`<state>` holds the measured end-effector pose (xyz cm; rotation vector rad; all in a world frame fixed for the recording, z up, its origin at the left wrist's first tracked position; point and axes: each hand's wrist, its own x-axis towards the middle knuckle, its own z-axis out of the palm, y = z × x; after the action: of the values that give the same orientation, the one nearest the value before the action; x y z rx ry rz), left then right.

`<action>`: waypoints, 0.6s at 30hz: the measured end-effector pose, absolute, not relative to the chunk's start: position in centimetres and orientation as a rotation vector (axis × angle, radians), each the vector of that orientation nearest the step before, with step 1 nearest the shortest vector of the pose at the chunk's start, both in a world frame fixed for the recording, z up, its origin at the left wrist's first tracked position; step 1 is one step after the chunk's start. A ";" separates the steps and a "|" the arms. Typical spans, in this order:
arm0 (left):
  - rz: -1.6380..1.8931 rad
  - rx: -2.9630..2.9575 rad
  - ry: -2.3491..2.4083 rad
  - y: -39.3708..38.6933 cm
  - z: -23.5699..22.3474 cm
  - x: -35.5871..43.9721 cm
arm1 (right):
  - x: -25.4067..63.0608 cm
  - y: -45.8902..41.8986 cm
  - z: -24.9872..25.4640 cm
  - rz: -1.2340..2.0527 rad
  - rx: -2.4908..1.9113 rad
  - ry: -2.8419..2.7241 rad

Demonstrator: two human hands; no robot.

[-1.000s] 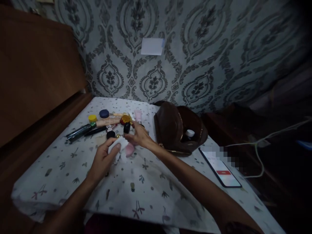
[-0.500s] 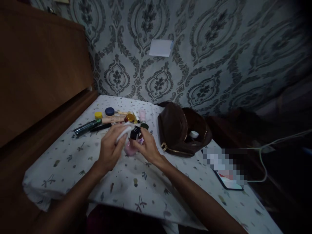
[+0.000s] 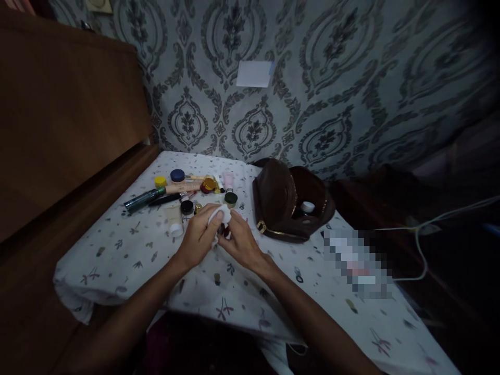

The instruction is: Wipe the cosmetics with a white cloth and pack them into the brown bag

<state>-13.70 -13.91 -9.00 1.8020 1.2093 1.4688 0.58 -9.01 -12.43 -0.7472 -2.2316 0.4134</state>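
My left hand (image 3: 201, 234) is closed on a small white cloth (image 3: 219, 214) and presses it against a little dark-capped bottle (image 3: 222, 229). My right hand (image 3: 240, 240) grips that bottle from the right, fingers curled round it. Both hands meet just above a table with a flower-printed cloth (image 3: 234, 297). Behind them lie several cosmetics: a dark green tube (image 3: 142, 199), a beige tube (image 3: 183, 187), a yellow lid (image 3: 160, 181), a blue-lidded jar (image 3: 177, 175) and a gold-lidded jar (image 3: 210, 184).
An open brown pouch (image 3: 281, 208) with a white-capped bottle (image 3: 307, 207) inside stands right of my hands. A phone lies further right near a white cable (image 3: 422, 229). A wooden headboard (image 3: 66, 120) lines the left; patterned wallpaper is behind.
My right hand picked up the dark-capped bottle from among the cosmetics and brought it toward me. My left hand brought the white cloth onto it. The view shifted slightly.
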 end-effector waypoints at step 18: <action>1.643 1.527 1.246 -12.9 -12.7 -13.0 | 0.5 -9.8 -13.5 0.583 -1.105 -1.935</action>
<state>-12.99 -12.92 -12.70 1.5267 1.2464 1.6433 0.45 -9.82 -13.46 -1.1048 -1.9349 0.5829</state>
